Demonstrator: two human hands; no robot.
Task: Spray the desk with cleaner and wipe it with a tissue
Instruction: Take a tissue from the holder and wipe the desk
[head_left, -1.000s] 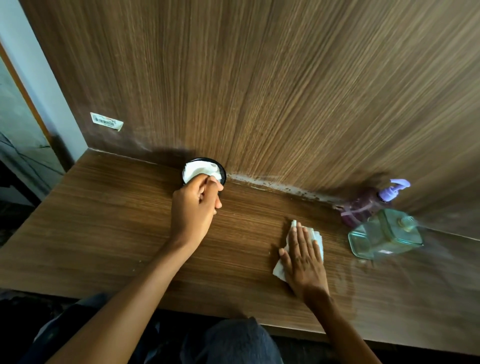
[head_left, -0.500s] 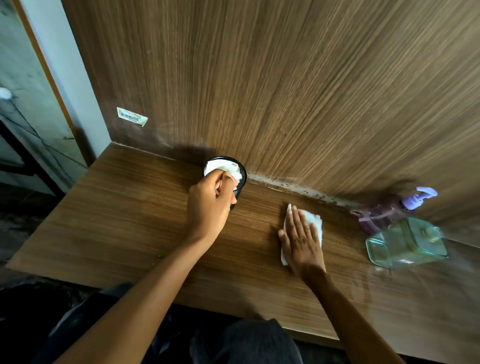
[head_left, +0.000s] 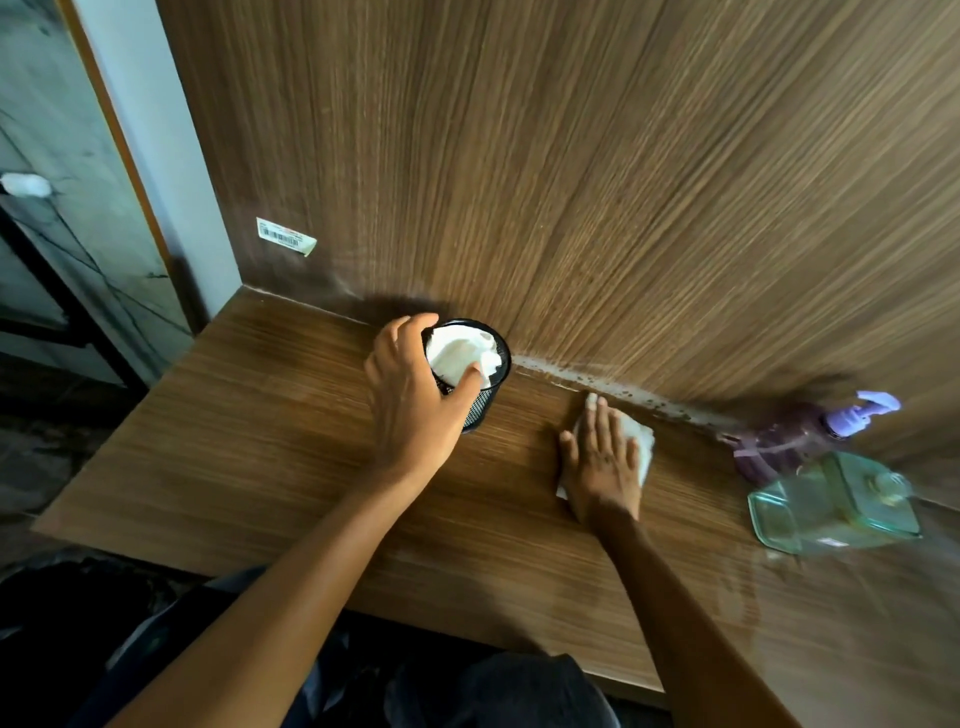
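A brown wooden desk runs along a wood-grain back panel. My right hand lies flat, fingers straight, pressing a white tissue onto the desk near the back edge. My left hand grips the rim of a black mesh cup stuffed with white tissues, thumb at its near side. At the far right stands a purple spray bottle, blurred, its nozzle pointing right.
A clear green square jar sits just in front of the spray bottle. Pale residue marks line the seam between desk and panel. A barcode sticker is on the panel. The desk's left end meets a white wall.
My left hand has shifted from the cup's near side to wrap around its rim. My right hand has slid the tissue farther toward the back panel.
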